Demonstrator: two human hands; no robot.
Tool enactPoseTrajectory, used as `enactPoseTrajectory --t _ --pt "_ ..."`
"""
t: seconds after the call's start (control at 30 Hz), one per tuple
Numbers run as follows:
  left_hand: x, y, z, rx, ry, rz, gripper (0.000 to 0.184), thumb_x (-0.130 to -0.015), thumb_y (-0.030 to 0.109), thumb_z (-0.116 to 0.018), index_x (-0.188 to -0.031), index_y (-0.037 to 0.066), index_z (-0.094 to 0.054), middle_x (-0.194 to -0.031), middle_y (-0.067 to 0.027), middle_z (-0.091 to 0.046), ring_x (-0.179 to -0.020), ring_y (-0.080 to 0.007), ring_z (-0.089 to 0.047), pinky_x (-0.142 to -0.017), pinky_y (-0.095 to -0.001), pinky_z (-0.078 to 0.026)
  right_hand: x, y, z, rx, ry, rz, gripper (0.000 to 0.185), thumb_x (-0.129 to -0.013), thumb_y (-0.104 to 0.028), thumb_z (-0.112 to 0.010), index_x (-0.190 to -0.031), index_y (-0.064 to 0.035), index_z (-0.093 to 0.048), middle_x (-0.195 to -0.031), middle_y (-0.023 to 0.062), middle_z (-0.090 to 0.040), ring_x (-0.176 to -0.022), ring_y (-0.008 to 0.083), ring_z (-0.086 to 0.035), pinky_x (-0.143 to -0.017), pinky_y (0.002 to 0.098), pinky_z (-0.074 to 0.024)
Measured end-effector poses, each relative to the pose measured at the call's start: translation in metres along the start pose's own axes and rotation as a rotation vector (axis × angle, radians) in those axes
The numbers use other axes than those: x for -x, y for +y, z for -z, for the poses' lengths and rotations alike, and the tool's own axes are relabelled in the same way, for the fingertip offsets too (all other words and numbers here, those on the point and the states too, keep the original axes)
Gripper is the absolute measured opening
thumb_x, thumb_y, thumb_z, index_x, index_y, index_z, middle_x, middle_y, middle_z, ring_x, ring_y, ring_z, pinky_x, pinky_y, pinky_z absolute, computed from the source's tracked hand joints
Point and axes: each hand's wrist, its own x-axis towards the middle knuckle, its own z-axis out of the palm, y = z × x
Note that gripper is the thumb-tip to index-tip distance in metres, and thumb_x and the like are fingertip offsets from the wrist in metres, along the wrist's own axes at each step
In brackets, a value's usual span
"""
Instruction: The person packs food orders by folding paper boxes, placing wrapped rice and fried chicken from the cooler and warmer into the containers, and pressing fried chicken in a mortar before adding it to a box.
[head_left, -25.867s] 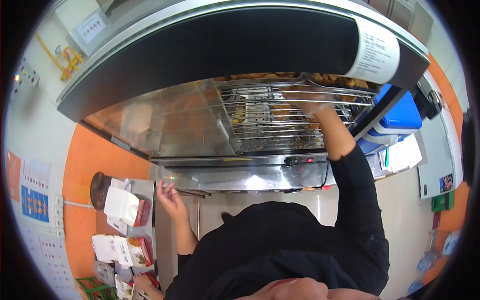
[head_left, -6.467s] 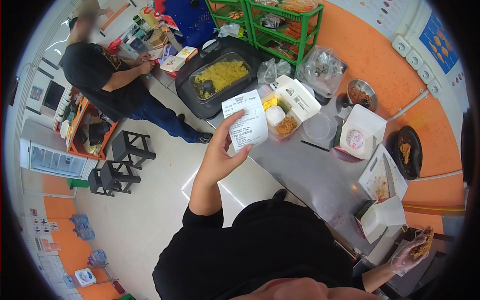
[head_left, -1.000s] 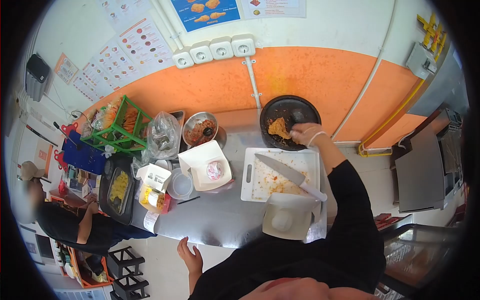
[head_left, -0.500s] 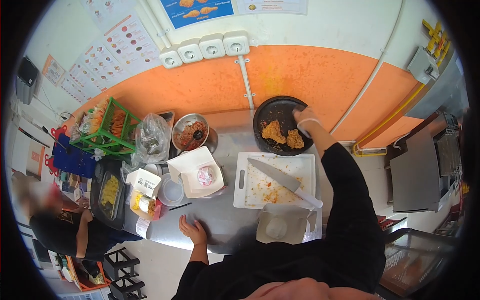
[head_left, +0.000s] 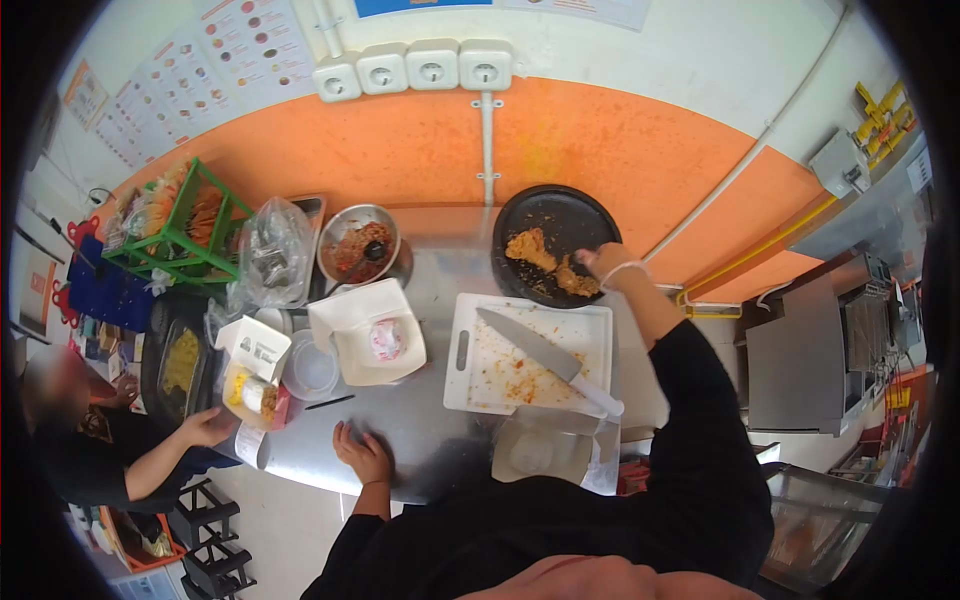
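My right hand [head_left: 600, 268] is over the right side of a round black mortar [head_left: 510, 205], its fingers closed at a piece of fried chicken [head_left: 575, 280]; the fingertips are blurred. Another fried piece [head_left: 530, 247] lies left of it. My left hand [head_left: 363, 453] rests at the counter's front edge, fingers apart and holding nothing. Between the two hands a knife [head_left: 530, 345] lies across a white cutting board [head_left: 463, 385] with crumbs. An open box [head_left: 542, 450] with a white round item stands in front of the board. Another open box [head_left: 365, 335] holds a round wrapped item.
At the left a co-worker's hand [head_left: 205, 428] is beside a box of food [head_left: 255, 395]. Behind stand a metal bowl of red mix [head_left: 360, 250], a plastic bag [head_left: 275, 250] and a green rack [head_left: 185, 225]. A clear tub [head_left: 311, 372] sits near a black stick [head_left: 330, 402].
My right hand has moved back from the mortar's right rim to the right chicken piece. My left hand has come to the counter. The co-worker's arm has reached toward the food box. The view has shifted.
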Motion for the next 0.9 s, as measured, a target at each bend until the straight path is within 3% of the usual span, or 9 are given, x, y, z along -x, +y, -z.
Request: enactPoseTrajectory --t 0.07,0.2,0.3,0.37,0.43,0.5,0.63,0.77,0.9 --pt "-0.003 -0.008 0.008 -0.013 0.000 -0.019 0.048 -0.084 0.004 -0.055 -0.128 -0.002 -0.039 -0.134 -0.0246 -0.043 -0.124 -0.0426 -0.041 -0.105 -0.0516 -0.031 -0.006 0.010 0.008 0.037 -0.168 0.022 0.067 -0.095 -0.059 -0.043 -0.111 0.0011 -0.068 -0.111 0.0237 -0.066 -0.103 0.0384 -0.064 -0.088 0.0452 -0.0490" --pt "-0.002 -0.010 0.006 0.002 0.018 -0.009 0.047 -0.084 0.004 -0.055 -0.128 -0.002 -0.039 -0.134 -0.0246 -0.043 -0.125 -0.0427 -0.041 -0.106 -0.0515 -0.031 -0.003 0.001 0.035 0.045 -0.118 0.254 0.067 -0.094 -0.059 -0.045 -0.109 0.0020 -0.068 -0.102 0.0241 -0.068 -0.096 0.0395 -0.066 -0.086 0.0450 -0.0497" --pt "0.002 -0.011 0.008 0.008 -0.016 0.014 0.046 -0.085 0.004 -0.055 -0.128 -0.002 -0.039 -0.134 -0.0245 -0.043 -0.125 -0.0427 -0.041 -0.106 -0.0515 -0.031 0.029 -0.035 0.060 0.047 -0.061 0.121 0.075 -0.092 -0.063 -0.046 -0.111 0.0059 -0.066 -0.107 0.0289 -0.066 -0.105 0.0377 -0.063 -0.088 0.0445 -0.0486" --pt "0.001 -0.007 0.003 0.018 -0.023 0.014 0.046 -0.086 0.004 -0.054 -0.128 -0.002 -0.039 -0.134 -0.0244 -0.044 -0.125 -0.0427 -0.041 -0.106 -0.0515 -0.030 0.044 -0.050 0.048 0.053 0.135 0.050 0.064 -0.092 -0.058 -0.049 -0.107 0.0019 -0.068 -0.108 0.0260 -0.066 -0.104 0.0378 -0.064 -0.088 0.0451 -0.0498" --pt "0.000 -0.005 0.008 0.021 -0.020 0.011 0.046 -0.086 0.004 -0.054 -0.128 -0.003 -0.040 -0.134 -0.0242 -0.044 -0.125 -0.0422 -0.041 -0.106 -0.0513 -0.030 0.031 -0.042 -0.010 0.202 0.012 -0.055 0.060 -0.093 -0.055 -0.049 -0.112 -0.0017 -0.068 -0.109 0.0264 -0.066 -0.109 0.0373 -0.062 -0.090 0.0442 -0.0494" --pt "-0.005 0.000 0.002 0.008 0.008 0.024 0.044 -0.086 0.006 -0.055 -0.127 -0.002 -0.041 -0.134 -0.0236 -0.044 -0.125 -0.0416 -0.042 -0.106 -0.0510 -0.031 0.015 -0.034 -0.020 0.153 0.014 0.059 0.057 -0.093 -0.053 -0.049 -0.117 -0.0046 -0.067 -0.108 0.0264 -0.066 -0.109 0.0362 -0.062 -0.090 0.0435 -0.0493" --pt "0.000 -0.009 0.006 0.034 0.007 0.025 0.043 -0.086 0.007 -0.056 -0.126 -0.002 -0.042 -0.134 -0.0232 -0.045 -0.124 -0.0413 -0.043 -0.105 -0.0505 -0.032 0.010 -0.028 0.027 -0.077 -0.311 -0.036 0.058 -0.093 -0.055 -0.049 -0.118 -0.0069 -0.067 -0.096 0.0216 -0.069 -0.089 0.0326 -0.067 -0.085 0.0437 -0.0505" --pt "0.007 -0.009 0.009 0.054 -0.002 0.038 0.043 -0.086 0.006 -0.056 -0.126 -0.002 -0.042 -0.133 -0.0235 -0.045 -0.124 -0.0417 -0.043 -0.104 -0.0508 -0.032 0.066 -0.052 0.105 -0.134 -0.118 0.059 0.060 -0.091 -0.058 -0.050 -0.115 -0.0066 -0.068 -0.087 0.0228 -0.068 -0.079 0.0343 -0.067 -0.077 0.0439 -0.0526" --pt "0.003 -0.005 0.007 0.029 0.008 0.035 0.043 -0.086 0.006 -0.056 -0.126 -0.002 -0.042 -0.133 -0.0236 -0.045 -0.123 -0.0420 -0.043 -0.104 -0.0509 -0.033 0.035 -0.016 0.005 0.213 0.062 -0.041 0.064 -0.090 -0.060 -0.051 -0.112 -0.0024 -0.068 -0.088 0.0225 -0.069 -0.078 0.0338 -0.067 -0.075 0.0435 -0.0524"
